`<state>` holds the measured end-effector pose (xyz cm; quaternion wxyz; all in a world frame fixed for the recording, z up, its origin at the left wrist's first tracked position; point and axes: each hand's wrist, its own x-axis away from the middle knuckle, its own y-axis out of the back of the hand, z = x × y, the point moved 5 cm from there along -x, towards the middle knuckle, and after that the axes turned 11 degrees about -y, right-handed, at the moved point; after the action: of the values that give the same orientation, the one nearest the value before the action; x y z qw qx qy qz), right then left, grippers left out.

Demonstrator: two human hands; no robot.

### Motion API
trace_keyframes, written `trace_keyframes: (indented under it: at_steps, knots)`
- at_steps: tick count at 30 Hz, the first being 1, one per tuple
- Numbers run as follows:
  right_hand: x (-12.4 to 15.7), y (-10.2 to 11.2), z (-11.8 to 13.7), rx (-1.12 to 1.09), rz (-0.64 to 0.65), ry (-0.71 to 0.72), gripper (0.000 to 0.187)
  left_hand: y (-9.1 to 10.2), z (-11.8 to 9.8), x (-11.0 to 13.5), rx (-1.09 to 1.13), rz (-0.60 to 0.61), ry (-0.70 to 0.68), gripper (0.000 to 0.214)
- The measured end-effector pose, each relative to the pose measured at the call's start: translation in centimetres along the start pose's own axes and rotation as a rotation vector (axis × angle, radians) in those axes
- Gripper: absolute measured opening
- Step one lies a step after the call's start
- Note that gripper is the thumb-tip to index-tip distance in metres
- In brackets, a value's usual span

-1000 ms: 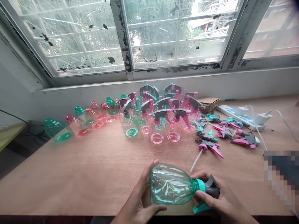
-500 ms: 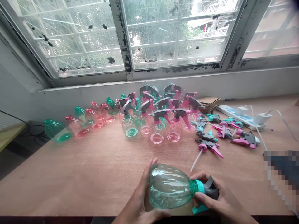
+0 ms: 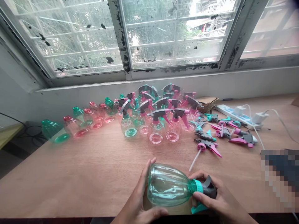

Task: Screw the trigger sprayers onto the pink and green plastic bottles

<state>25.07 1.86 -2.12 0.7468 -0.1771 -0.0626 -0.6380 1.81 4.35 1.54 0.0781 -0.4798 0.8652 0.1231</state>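
A clear green spray bottle [image 3: 169, 185] lies sideways in the air above the table's front edge, its base to the left. My left hand [image 3: 141, 199] cups the base end, thumb below and fingers behind. At the neck, my right hand [image 3: 218, 196] grips the spray head [image 3: 209, 187], which is dark grey with a teal collar and trigger. The collar sits against the bottle's neck; how tightly it is screwed on I cannot tell. Beyond my right hand lies a loose pink and grey spray head [image 3: 206, 147] with a white tube.
Several pink and green bottles with spray heads [image 3: 156, 133] stand at the back centre. Open bottles without heads [image 3: 76, 127] line the left. Loose spray heads [image 3: 243, 139] lie right, near a white power strip [image 3: 238, 115] with cables. A window [image 3: 173, 34] rises behind.
The bottle has shifted and turned very slightly between my hands, both of which keep their hold. The whole view has moved a little; the things on the table stay put.
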Motion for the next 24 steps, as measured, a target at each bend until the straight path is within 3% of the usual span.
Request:
trace_keyframes:
  at_steps: [7,11,14,19,24]
  knots:
    - [-0.07,0.01,0.1,0.075,0.021,0.012,0.037,0.08,-0.03,0.08,-0.143,-0.042,-0.053,0.076]
    - [-0.01,-0.17,0.46,0.066,0.053,0.021,0.035,0.08,0.06,0.07,-0.101,-0.036,-0.031,0.096]
    - [0.01,-0.27,0.71,0.065,0.068,0.019,0.034,0.24,0.16,-0.24,-0.12,-0.017,-0.033,0.095]
    - [-0.04,-0.14,0.86,-0.003,0.059,-0.002,0.036,0.31,0.0,-0.48,-0.359,-0.07,-0.193,0.069]
    - [-0.02,-0.18,0.69,-0.06,0.053,-0.032,0.038,-0.12,-0.04,0.28,-0.49,-0.092,-0.349,0.087]
